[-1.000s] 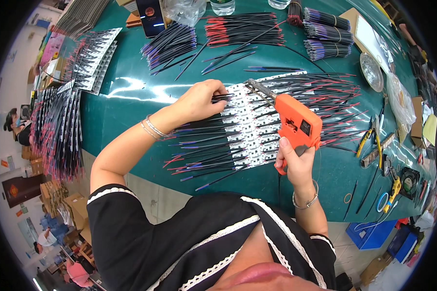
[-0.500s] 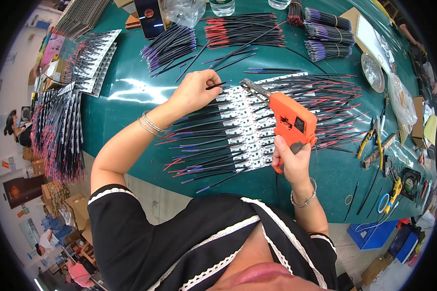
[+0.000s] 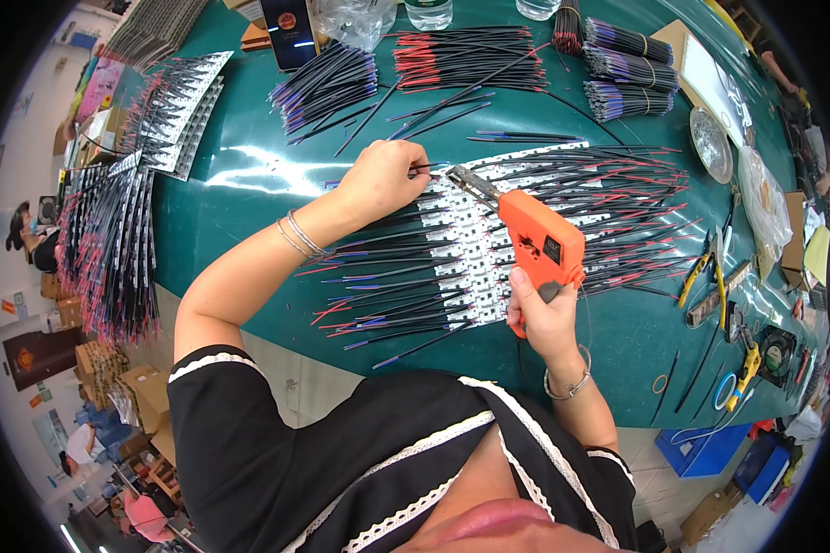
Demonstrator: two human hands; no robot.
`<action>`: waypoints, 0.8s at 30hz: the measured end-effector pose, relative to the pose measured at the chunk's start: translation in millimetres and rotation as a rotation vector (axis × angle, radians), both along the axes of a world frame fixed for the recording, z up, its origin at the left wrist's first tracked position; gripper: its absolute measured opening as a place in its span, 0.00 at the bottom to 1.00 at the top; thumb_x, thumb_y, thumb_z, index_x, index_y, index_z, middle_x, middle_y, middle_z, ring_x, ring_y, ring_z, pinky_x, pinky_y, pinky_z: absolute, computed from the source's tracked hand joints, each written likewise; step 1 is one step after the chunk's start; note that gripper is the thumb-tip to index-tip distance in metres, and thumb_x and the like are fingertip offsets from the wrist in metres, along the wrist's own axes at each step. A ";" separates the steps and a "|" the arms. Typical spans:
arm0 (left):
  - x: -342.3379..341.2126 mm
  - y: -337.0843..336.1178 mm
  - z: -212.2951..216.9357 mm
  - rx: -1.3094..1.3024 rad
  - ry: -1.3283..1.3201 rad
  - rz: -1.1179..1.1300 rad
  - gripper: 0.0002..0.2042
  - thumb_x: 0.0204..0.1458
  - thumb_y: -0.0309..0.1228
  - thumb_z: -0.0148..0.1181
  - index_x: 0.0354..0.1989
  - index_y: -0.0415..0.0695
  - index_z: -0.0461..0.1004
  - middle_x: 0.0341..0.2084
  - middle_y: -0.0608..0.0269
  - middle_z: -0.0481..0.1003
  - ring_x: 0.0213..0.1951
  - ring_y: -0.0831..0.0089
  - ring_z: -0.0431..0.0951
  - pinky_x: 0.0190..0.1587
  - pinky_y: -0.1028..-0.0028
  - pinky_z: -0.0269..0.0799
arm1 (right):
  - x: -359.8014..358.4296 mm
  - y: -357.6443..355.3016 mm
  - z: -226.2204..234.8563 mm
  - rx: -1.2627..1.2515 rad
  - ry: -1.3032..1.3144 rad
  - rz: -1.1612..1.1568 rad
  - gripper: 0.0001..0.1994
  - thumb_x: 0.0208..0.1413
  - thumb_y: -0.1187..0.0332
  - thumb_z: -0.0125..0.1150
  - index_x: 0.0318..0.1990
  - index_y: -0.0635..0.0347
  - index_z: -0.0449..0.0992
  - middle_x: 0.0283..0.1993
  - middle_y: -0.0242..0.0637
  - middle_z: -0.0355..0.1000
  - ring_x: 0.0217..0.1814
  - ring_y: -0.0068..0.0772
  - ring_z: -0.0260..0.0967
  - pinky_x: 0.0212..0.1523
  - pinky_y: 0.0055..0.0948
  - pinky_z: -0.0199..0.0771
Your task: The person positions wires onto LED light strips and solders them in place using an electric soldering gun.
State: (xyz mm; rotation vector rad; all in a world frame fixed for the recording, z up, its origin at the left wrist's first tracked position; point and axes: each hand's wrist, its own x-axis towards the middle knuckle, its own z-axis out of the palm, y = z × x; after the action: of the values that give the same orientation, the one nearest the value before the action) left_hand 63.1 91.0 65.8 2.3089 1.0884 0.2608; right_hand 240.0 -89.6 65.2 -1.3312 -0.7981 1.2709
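My right hand [image 3: 546, 318] is wrapped round the grip of an orange soldering gun [image 3: 539, 229], whose metal tip reaches the upper left corner of a white panel of small circuit boards [image 3: 472, 244]. My left hand [image 3: 385, 182] pinches a thin black wire [image 3: 440, 166] by that corner, close to the gun's tip. Whether the wire touches the board, I cannot tell. Rows of black wires with red and blue ends [image 3: 378, 281] stick out from both sides of the panel.
Loose wire piles, blue-ended [image 3: 327, 88] and red-ended [image 3: 466, 60], lie beyond the panel, with tied wire bundles [image 3: 627, 69] at the far right. Wired board panels [image 3: 111, 244] hang over the left edge. Pliers [image 3: 717, 276], a metal dish [image 3: 710, 143] and a small fan [image 3: 777, 350] sit on the right.
The soldering gun has moved left and slightly down, bringing its tip closer to the wire in my left hand. My left hand has shifted slightly right and down.
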 end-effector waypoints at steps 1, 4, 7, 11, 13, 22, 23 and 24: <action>0.4 -0.2 0.4 0.008 0.001 -0.004 0.07 0.39 0.26 0.57 0.26 0.35 0.73 0.22 0.52 0.73 0.27 0.62 0.75 0.31 0.71 0.69 | -0.9 0.4 0.5 -0.002 0.022 -0.002 0.06 0.52 0.70 0.53 0.30 0.64 0.65 0.14 0.29 0.62 0.10 0.19 0.59 0.11 0.18 0.60; 0.9 0.3 -1.0 0.020 -0.001 -0.014 0.07 0.38 0.26 0.57 0.25 0.35 0.73 0.22 0.52 0.73 0.27 0.62 0.74 0.32 0.70 0.69 | -4.2 0.8 0.8 -0.001 0.010 -0.018 0.06 0.52 0.70 0.53 0.31 0.63 0.65 0.14 0.29 0.62 0.10 0.18 0.59 0.10 0.17 0.60; 1.9 0.8 -1.6 0.016 0.006 -0.018 0.07 0.38 0.26 0.56 0.24 0.34 0.72 0.22 0.52 0.73 0.26 0.61 0.74 0.31 0.70 0.69 | -4.2 0.4 -2.4 -0.004 -0.002 -0.002 0.06 0.52 0.70 0.53 0.32 0.63 0.65 0.14 0.29 0.62 0.11 0.18 0.59 0.10 0.18 0.60; 1.5 1.4 -1.8 0.015 0.010 -0.021 0.07 0.38 0.26 0.56 0.24 0.34 0.72 0.21 0.51 0.73 0.26 0.59 0.74 0.31 0.69 0.69 | -6.3 0.8 -0.5 -0.010 -0.012 0.002 0.07 0.51 0.71 0.54 0.34 0.64 0.65 0.16 0.29 0.63 0.11 0.18 0.59 0.10 0.17 0.60; 2.2 2.5 -0.9 0.010 0.034 -0.020 0.07 0.38 0.26 0.55 0.23 0.34 0.72 0.21 0.50 0.73 0.26 0.58 0.74 0.32 0.68 0.69 | -8.7 1.5 0.1 -0.012 -0.009 -0.008 0.08 0.51 0.72 0.54 0.36 0.65 0.64 0.17 0.29 0.63 0.12 0.17 0.60 0.11 0.16 0.60; 7.6 6.4 3.2 0.001 0.101 -0.033 0.07 0.37 0.26 0.54 0.22 0.34 0.72 0.19 0.48 0.72 0.25 0.56 0.74 0.31 0.67 0.69 | -7.9 -2.7 -4.1 0.007 -0.020 0.004 0.08 0.51 0.73 0.53 0.38 0.65 0.64 0.17 0.29 0.63 0.12 0.16 0.59 0.11 0.15 0.60; 7.2 6.7 2.9 -0.005 0.103 -0.028 0.07 0.37 0.26 0.54 0.21 0.34 0.72 0.19 0.48 0.72 0.25 0.56 0.74 0.31 0.67 0.69 | -7.9 -3.0 -4.0 0.006 -0.020 0.005 0.08 0.51 0.73 0.53 0.38 0.65 0.64 0.17 0.29 0.63 0.12 0.16 0.59 0.11 0.15 0.60; 7.6 6.7 3.6 -0.006 0.102 -0.028 0.07 0.37 0.26 0.54 0.21 0.34 0.72 0.19 0.48 0.72 0.25 0.56 0.74 0.31 0.67 0.69 | -7.8 -3.8 -3.6 0.012 -0.029 0.007 0.08 0.51 0.74 0.53 0.38 0.65 0.64 0.18 0.29 0.63 0.12 0.16 0.59 0.11 0.15 0.60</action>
State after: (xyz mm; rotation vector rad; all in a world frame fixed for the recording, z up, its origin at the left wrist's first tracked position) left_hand 70.8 97.8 69.4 2.3524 1.1039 0.1295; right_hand 232.2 -93.4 61.6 -1.3405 -0.8301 1.2531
